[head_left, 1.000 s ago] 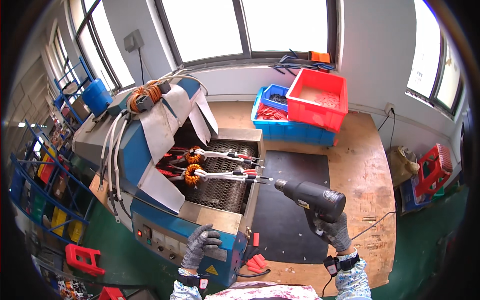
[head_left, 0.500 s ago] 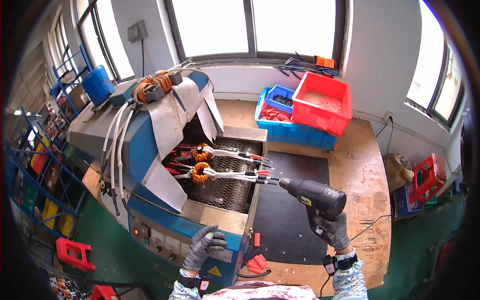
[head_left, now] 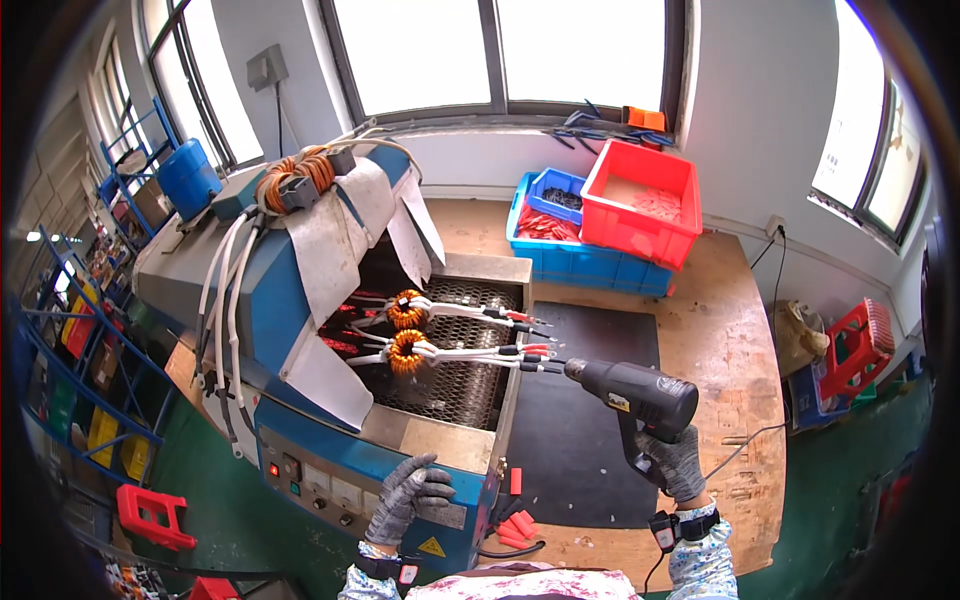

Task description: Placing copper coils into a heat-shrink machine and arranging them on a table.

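- Aiming the black pistol-shaped heat gun (head_left: 640, 392), the gloved right hand (head_left: 672, 462) is clenching its grip, nozzle near the red-sleeved leads (head_left: 525, 352) of 2 copper coils (head_left: 405, 330), presumably heating them.
- Resting spread on the blue conveyor machine's control panel (head_left: 340, 480), the gloved left hand (head_left: 408, 494) is holding nothing.

Both hands wear grey knitted work gloves with a mottled, speckled weave that covers every finger down to the wrist. The left hand (head_left: 408, 497) has a dark band strapped round its wrist, carrying a small block with a red and white face. The right hand (head_left: 676, 462) has a similar black wrist strap with a small dark unit on it. Below the straps, the sleeves are light blue with a pale floral print, and a pinkish patterned garment shows at the lower edge.
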A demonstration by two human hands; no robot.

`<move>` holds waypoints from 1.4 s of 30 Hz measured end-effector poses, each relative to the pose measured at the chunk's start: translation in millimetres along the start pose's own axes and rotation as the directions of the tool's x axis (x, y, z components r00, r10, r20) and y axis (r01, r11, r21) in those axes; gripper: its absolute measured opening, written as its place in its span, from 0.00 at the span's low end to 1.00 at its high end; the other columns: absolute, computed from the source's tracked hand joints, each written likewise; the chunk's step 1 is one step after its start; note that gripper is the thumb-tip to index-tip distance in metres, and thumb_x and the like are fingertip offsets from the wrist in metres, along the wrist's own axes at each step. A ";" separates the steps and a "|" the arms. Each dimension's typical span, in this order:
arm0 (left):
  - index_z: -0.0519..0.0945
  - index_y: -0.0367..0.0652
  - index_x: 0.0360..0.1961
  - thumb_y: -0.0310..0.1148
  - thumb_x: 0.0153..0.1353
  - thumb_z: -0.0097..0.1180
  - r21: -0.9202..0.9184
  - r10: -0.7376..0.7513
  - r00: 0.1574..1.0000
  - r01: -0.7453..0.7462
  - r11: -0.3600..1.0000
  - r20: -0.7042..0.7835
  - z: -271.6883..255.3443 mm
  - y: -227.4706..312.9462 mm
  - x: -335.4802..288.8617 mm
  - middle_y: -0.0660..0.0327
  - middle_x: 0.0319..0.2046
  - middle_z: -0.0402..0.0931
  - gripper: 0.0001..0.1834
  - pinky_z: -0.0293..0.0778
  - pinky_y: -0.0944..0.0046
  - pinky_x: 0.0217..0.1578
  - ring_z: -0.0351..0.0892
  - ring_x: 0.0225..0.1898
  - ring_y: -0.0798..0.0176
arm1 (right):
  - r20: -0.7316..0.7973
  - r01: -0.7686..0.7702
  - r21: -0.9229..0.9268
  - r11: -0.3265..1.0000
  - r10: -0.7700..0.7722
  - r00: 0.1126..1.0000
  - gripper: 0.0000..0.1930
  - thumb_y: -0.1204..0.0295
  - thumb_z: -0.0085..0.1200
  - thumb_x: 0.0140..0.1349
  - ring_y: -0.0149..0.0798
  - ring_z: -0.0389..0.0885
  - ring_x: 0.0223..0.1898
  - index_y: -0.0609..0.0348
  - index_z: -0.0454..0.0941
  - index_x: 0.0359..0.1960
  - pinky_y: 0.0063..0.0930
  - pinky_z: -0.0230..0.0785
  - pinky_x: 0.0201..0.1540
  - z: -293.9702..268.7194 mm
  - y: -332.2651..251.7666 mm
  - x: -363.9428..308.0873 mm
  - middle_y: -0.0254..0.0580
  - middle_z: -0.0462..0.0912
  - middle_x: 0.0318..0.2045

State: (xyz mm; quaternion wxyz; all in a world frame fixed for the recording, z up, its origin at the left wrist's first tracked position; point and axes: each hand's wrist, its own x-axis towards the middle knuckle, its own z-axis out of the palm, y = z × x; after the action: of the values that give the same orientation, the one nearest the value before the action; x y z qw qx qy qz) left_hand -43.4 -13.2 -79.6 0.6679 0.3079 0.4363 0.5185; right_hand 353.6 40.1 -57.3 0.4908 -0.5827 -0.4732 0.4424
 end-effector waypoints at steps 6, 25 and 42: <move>0.67 0.35 0.56 0.38 0.63 0.52 -0.005 0.006 1.000 -0.006 1.000 -0.013 -1.7 -2.7 -0.4 0.47 0.41 0.76 0.24 0.81 0.62 0.36 0.81 0.38 0.55 | -0.014 -0.010 -0.004 1.000 0.010 1.000 0.13 0.74 0.65 0.48 0.26 0.76 0.29 0.63 0.79 0.37 0.23 0.70 0.32 -2.6 -2.3 -0.5 0.35 0.81 0.28; 0.66 0.34 0.57 0.36 0.63 0.51 -0.030 0.034 0.999 -0.035 0.999 -0.017 -1.4 -5.4 0.6 0.45 0.40 0.76 0.24 0.82 0.62 0.35 0.82 0.38 0.52 | -0.054 -0.083 0.041 0.996 0.086 0.995 0.13 0.76 0.64 0.48 0.26 0.76 0.26 0.64 0.79 0.37 0.22 0.69 0.29 -18.0 -0.1 -3.5 0.35 0.81 0.27; 0.67 0.36 0.56 0.36 0.64 0.50 -0.007 0.029 0.999 -0.030 1.000 -0.039 0.4 -4.7 0.8 0.46 0.40 0.77 0.22 0.82 0.63 0.33 0.82 0.37 0.53 | -0.079 -0.067 0.045 0.997 0.071 0.994 0.14 0.75 0.65 0.47 0.26 0.76 0.27 0.63 0.79 0.36 0.22 0.70 0.30 -27.2 12.5 -2.3 0.35 0.82 0.28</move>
State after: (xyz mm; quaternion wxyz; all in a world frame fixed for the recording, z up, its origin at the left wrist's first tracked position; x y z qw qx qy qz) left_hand -41.0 -13.6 -83.7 0.6526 0.3017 0.4428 0.5358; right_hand 381.3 32.8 -66.1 0.5061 -0.6054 -0.4232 0.4452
